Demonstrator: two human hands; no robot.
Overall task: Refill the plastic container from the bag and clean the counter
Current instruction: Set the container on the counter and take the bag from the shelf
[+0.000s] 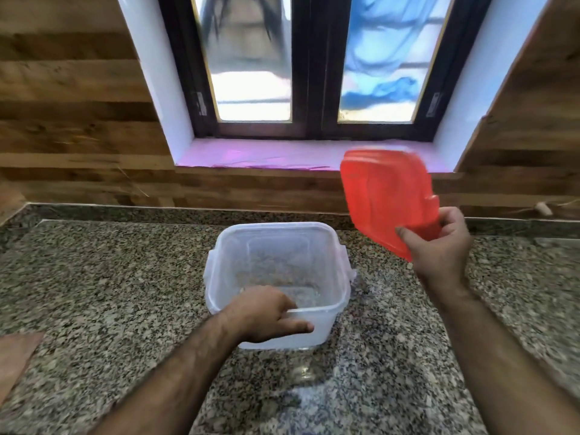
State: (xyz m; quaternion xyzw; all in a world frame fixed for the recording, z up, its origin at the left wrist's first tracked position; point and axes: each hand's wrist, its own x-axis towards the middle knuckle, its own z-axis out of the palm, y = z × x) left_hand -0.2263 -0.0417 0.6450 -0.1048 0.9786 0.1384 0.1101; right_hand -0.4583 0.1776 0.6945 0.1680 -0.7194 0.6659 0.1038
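Standing open at frame centre on speckled desk [94,277]: clear plastic container [277,277], thin grain layer inside. Left hand [266,315] fingers curled over near rim. Right hand [439,246] fingers pinching red lid [386,196], centre right.

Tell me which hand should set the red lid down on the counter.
The right hand: it already holds the red lid in the air, while the left hand grips the open container's near rim.

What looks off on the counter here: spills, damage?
No clear spill or damage. The clear container sits upright on the counter, steadied by the left hand; the right hand holds its red lid aloft.
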